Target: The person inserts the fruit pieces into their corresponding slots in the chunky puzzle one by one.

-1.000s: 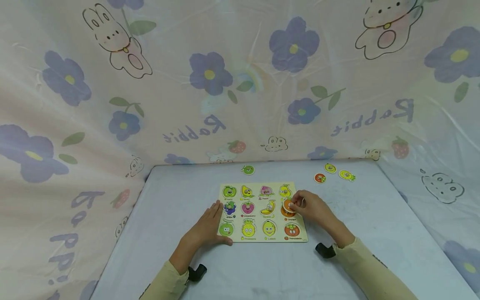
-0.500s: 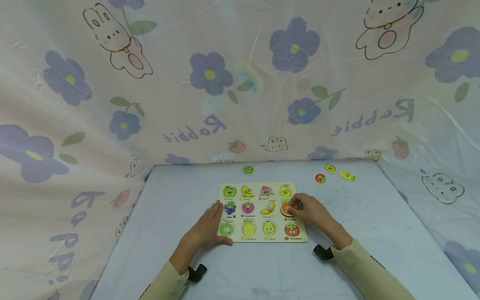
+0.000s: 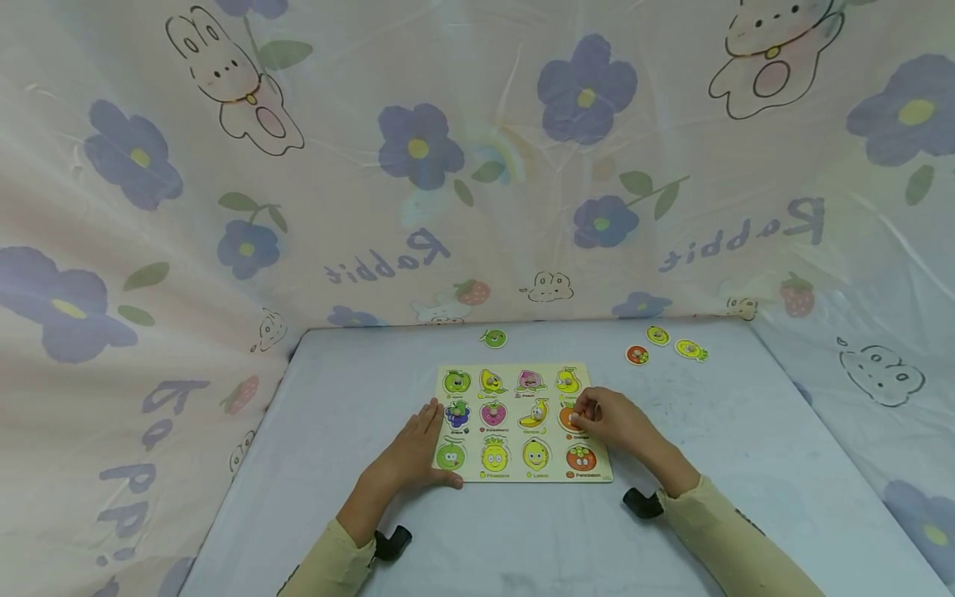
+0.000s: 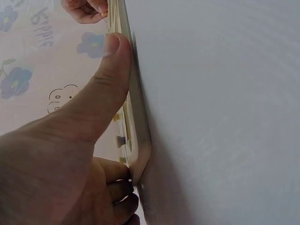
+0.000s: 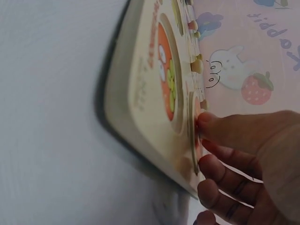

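Note:
My right hand [image 3: 619,421] pinches the orange puzzle piece [image 5: 197,129] between thumb and fingers, over the orange's place in the right column of the wooden fruit puzzle board [image 3: 515,427]. In the right wrist view that piece sits slightly proud of the board's face, beside the recessed persimmon picture [image 5: 167,75]. My left hand [image 3: 406,452] rests at the board's near left corner. Its fingers lie along the left side and its thumb [image 4: 110,70] along the front edge. Knobbed pieces such as the grapes [image 3: 458,414] and banana [image 3: 533,414] sit in the board.
A green round fruit piece [image 3: 494,338] lies behind the board. At the back right lie a red persimmon piece [image 3: 637,355], a yellow piece [image 3: 657,335] and a pineapple piece [image 3: 690,349]. A patterned curtain [image 3: 492,207] hangs behind the white-covered table [image 3: 507,547].
My right hand has come down slightly with the orange piece, which now lines up with its place on the board after overlapping it tilted. My left hand has stayed still.

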`<act>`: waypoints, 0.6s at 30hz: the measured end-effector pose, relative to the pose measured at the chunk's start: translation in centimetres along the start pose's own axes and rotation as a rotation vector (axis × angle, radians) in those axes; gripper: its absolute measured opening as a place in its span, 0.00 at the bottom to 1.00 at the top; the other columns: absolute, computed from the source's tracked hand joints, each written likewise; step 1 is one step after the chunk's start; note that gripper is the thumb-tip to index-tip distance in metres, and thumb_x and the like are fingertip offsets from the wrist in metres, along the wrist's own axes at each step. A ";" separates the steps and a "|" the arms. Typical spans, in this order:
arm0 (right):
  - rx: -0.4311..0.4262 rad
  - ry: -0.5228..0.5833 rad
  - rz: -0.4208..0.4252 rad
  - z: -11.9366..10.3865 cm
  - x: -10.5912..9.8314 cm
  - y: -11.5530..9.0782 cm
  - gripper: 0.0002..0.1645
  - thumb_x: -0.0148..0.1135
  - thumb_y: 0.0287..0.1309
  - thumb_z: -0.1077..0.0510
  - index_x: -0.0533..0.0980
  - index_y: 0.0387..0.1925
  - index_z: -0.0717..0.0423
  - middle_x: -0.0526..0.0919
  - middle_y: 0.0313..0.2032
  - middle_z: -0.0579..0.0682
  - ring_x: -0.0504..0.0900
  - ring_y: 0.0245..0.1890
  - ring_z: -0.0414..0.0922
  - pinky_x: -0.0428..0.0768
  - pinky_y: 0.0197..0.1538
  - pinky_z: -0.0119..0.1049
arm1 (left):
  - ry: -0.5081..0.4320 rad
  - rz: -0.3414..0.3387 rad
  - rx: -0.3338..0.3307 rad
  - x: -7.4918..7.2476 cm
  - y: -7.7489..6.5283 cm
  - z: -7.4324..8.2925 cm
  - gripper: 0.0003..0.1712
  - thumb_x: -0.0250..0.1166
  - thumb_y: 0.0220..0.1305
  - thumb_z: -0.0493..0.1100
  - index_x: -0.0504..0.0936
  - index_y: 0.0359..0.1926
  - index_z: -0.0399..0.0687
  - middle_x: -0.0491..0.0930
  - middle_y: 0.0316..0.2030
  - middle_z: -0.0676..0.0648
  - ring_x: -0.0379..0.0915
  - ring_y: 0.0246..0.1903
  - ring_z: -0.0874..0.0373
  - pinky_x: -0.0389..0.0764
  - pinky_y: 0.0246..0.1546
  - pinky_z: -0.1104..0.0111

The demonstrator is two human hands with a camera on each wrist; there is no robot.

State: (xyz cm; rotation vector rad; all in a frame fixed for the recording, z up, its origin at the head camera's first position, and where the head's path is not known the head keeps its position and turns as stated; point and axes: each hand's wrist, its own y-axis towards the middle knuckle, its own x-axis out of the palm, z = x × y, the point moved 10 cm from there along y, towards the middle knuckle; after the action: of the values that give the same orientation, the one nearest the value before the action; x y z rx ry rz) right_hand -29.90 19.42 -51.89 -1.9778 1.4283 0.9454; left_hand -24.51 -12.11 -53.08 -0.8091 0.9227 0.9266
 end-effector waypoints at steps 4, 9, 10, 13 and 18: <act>-0.013 -0.005 0.001 -0.1 0.0 -0.1 0.09 0.74 0.68 0.54 0.81 0.36 0.50 0.77 0.29 0.43 0.73 0.29 0.41 0.71 0.32 0.34 | 0.005 -0.001 -0.002 0.1 0.1 -0.1 0.78 0.85 0.48 0.67 0.51 0.83 0.28 0.47 0.84 0.32 0.44 0.84 0.39 0.51 0.84 0.49; -0.007 -0.007 -0.001 0.1 0.0 0.0 0.09 0.75 0.68 0.54 0.80 0.36 0.50 0.77 0.29 0.43 0.73 0.29 0.42 0.71 0.32 0.35 | 0.008 0.000 -0.001 0.1 0.1 -0.2 0.79 0.85 0.48 0.67 0.50 0.83 0.28 0.47 0.84 0.32 0.43 0.84 0.38 0.51 0.84 0.48; -0.003 -0.008 -0.003 0.1 0.1 0.0 0.09 0.75 0.68 0.54 0.80 0.36 0.50 0.77 0.29 0.43 0.73 0.29 0.42 0.71 0.32 0.35 | 0.004 0.002 0.001 0.1 0.1 -0.2 0.79 0.85 0.48 0.66 0.50 0.83 0.28 0.47 0.84 0.32 0.44 0.84 0.38 0.51 0.84 0.48; 0.005 -0.014 -0.007 0.4 0.3 0.1 0.09 0.75 0.68 0.53 0.80 0.36 0.49 0.77 0.29 0.43 0.73 0.29 0.42 0.71 0.32 0.35 | 0.008 -0.004 -0.002 0.3 0.2 -0.3 0.79 0.85 0.48 0.66 0.50 0.83 0.29 0.47 0.85 0.32 0.43 0.84 0.39 0.51 0.84 0.48; 0.006 -0.021 -0.006 0.6 0.4 0.2 0.10 0.75 0.68 0.52 0.80 0.36 0.48 0.77 0.30 0.43 0.73 0.29 0.41 0.71 0.32 0.35 | 0.022 -0.007 -0.003 0.4 0.2 -0.4 0.79 0.84 0.49 0.68 0.49 0.84 0.29 0.47 0.85 0.33 0.43 0.85 0.40 0.51 0.84 0.49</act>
State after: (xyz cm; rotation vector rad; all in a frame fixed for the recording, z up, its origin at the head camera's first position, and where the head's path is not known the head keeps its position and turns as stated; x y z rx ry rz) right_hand -30.11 19.57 -52.58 -1.9615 1.4107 0.9557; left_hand -24.69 -12.29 -53.63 -0.8261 0.9371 0.9143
